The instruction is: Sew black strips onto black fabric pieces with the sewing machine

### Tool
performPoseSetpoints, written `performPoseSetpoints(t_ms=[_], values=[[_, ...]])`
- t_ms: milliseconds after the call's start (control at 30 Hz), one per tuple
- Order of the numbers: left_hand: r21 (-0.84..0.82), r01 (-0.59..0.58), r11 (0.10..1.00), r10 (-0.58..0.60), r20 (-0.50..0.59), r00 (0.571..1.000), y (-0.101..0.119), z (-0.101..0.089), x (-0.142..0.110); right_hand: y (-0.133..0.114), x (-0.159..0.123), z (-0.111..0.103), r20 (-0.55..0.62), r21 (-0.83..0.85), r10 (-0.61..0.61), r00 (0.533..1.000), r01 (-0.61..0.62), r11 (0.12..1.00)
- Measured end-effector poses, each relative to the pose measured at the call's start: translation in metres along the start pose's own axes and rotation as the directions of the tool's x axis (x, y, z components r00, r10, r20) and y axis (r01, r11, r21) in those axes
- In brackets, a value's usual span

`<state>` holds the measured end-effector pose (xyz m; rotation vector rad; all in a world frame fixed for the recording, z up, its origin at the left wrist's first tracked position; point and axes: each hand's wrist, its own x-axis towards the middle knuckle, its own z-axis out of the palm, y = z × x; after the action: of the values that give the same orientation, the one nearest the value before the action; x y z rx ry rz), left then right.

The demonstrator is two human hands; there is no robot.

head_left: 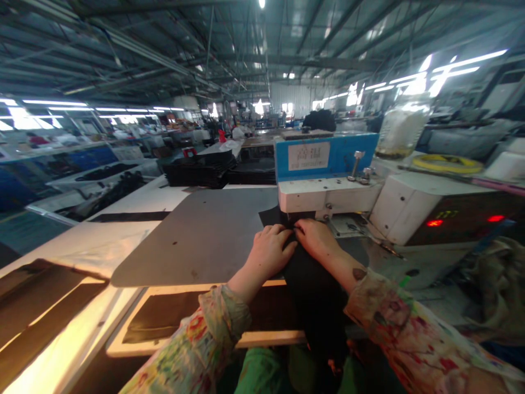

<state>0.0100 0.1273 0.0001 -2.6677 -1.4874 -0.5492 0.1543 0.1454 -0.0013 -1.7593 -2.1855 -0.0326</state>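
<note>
A long strip of black cloth (311, 284) lies under the head of a blue and white sewing machine (328, 194) and hangs over the table's front edge. My left hand (269, 247) is at the cloth's left side, its fingers bent and their tips on the fabric close to the needle area. From the right, my right hand (318, 239) pinches the same cloth near the machine head, almost touching the left fingertips. The needle itself is hidden. Around the cloth spreads a flat grey metal plate (205, 235).
Stacks of black pieces (200, 168) stand behind the plate. Dark cloth pieces (164, 314) lie at the front edge, with more brown-looking pieces (36, 301) at far left. Right of the machine are a control box (414, 208) with red digits, a plastic jar (402, 128) and a yellow ring (447, 163).
</note>
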Motion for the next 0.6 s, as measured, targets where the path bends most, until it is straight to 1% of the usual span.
performPoseSetpoints(t_ms=[267, 600], values=[[-0.011, 0.000, 1.000, 0.000, -0.007, 1.000, -0.0005, 0.0009, 0.0005, -0.0014, -0.0009, -0.0017, 0.007, -0.011, 0.019, 1.000, -0.019, 1.000], [-0.018, -0.004, 1.000, 0.003, -0.009, 1.000, -0.0015, 0.0014, 0.0014, -0.0011, -0.0013, -0.0007, 0.000, -0.009, 0.002, 1.000, -0.002, 1.000]])
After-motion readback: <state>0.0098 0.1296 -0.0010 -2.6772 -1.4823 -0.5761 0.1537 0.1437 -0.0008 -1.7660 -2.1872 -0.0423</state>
